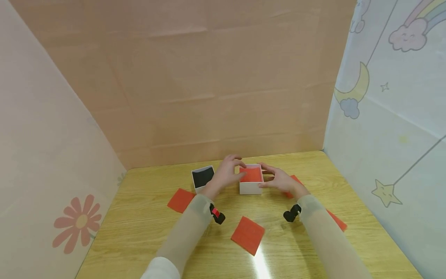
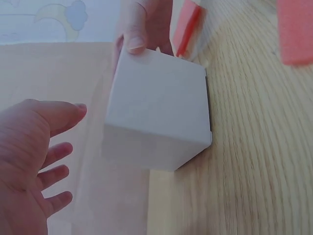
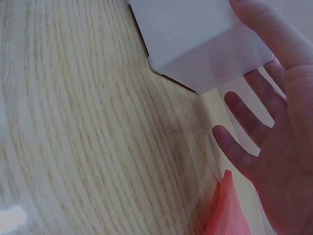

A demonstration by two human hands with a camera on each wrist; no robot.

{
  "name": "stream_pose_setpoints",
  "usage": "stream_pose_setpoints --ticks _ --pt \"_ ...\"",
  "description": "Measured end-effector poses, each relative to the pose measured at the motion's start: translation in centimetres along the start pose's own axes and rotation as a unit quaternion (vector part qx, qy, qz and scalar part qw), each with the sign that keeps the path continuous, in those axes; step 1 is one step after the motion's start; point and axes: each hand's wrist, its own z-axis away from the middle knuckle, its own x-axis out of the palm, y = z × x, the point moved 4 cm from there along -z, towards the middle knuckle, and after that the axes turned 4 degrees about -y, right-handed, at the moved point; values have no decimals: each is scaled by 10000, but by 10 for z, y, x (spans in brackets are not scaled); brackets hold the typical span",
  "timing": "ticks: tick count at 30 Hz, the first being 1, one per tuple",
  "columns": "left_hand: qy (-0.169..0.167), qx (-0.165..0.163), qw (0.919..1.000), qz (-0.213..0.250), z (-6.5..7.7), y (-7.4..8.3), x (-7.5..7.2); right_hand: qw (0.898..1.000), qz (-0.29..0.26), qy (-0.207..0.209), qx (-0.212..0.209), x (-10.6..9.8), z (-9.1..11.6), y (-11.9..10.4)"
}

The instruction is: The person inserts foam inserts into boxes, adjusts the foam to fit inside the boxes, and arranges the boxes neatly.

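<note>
Inside white box (image 1: 251,188), red piece (image 1: 251,175), head view only

Wooden table at 6 o'clock (image 1: 139,232) | creased brown wall (image 1: 216,77) at 12 | pale wall (image 1: 45,116) with flower (image 1: 81,221) at 9 | moon (image 1: 360,85) at 2 | light reflection (image 1: 260,265) at 6

White glare streaks the table (image 1: 139,236) in the bright head view; right wrist's is dimmer.

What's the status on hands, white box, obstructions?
Left hand beside white box, not touching. Right hand on box, thumb against near face. Box opening up, red material inside. No obstruction seen.
</note>
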Motion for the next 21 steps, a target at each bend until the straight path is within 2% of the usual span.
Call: stream_pose_setpoints --ticks 4,10,16,21 --pt "235 220 9987 397 22 3 -14 10000 -35 20 -9 -1 -1 1" --pt "588 553 9948 614 57 -3 -35 10000 -31 9 -51 -1 -2 2" --pt "888 754 9893 882 90 -26 -53 9998 67 -8 -184 -1 -5 1" --pt "1171 441 9842 1254 120 -55 -62 9998 80 -23 -169 0 -6 1"
